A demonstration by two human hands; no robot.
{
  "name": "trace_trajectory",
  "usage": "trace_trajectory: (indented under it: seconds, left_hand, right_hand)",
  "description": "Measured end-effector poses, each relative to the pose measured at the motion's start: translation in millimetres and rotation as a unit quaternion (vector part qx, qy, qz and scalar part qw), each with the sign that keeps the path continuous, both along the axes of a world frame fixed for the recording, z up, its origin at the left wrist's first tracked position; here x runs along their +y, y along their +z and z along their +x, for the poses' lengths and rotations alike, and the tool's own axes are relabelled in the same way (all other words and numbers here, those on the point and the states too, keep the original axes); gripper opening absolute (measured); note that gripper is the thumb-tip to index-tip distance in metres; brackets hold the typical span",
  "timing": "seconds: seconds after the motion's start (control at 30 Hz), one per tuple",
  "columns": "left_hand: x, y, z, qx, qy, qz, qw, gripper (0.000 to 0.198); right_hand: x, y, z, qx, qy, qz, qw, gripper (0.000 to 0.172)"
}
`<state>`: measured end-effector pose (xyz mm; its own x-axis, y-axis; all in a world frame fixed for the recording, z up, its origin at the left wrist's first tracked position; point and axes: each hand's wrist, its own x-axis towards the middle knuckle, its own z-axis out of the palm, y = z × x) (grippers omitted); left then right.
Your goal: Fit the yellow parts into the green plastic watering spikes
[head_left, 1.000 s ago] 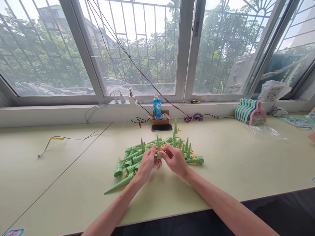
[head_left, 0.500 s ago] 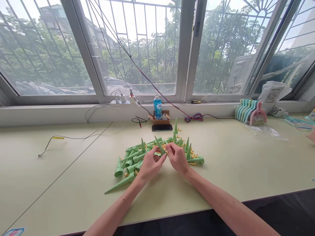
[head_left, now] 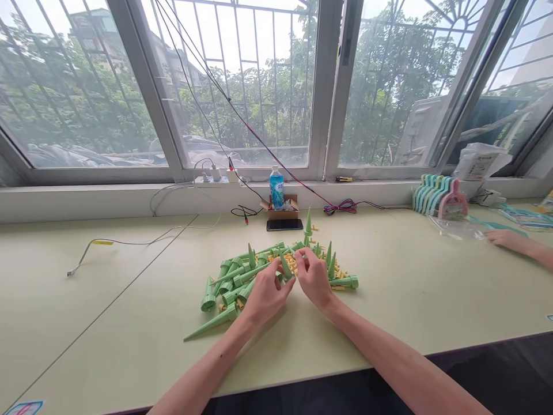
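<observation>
A smooth, pale-green tabletop (head_left: 129, 334) is set beneath barred, metal-framed windows (head_left: 246, 75). A tapered green spike (head_left: 285, 267), seemingly plastic, is pinched in the left hand (head_left: 266, 289), tilted, at the near side of heaped green cones (head_left: 237, 270) with ridged collars and small yellow pegs (head_left: 340, 271). Beside it, the right hand's (head_left: 314, 279) fingertips are drawn together; whether anything is gripped there cannot be told.

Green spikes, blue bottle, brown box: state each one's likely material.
Green spikes: probably moulded plastic, satin, given even colour and ribbed collars. Blue bottle: likely shiny plastic, perhaps see-through, with blue around its label. Brown box: seemingly matte cardboard, from its dull folded flaps.
</observation>
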<state>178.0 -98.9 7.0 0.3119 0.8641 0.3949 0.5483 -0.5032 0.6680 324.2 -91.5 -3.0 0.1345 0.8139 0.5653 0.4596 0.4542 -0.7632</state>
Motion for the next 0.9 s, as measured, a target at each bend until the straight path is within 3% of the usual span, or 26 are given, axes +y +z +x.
trace_trajectory:
  seconds: [0.27,0.53,0.7,0.9]
  left_hand:
    - [0.5,-5.5,-2.1,0.09,-0.033,0.005,0.995,0.033]
    - [2.5,-9.6,-3.8,0.155,-0.005,0.019,0.988,0.036]
    - [0.9,-8.1,-2.5,0.151,0.001,0.035,0.988,0.041]
    - [-0.4,-4.7,-0.7,0.078,-0.016,0.033,0.996,0.035]
  right_hand:
    - [-1.9,2.3,-1.4,0.007,-0.022,0.031,0.999,0.026]
    - [-3.3,4.1,-0.9,0.0,-0.016,0.03,0.999,0.026]
    - [-3.6,3.5,-0.7,0.0,-0.012,0.028,1.0,0.026]
    - [-3.7,3.7,-0.6,-0.003,-0.012,0.027,1.0,0.027]
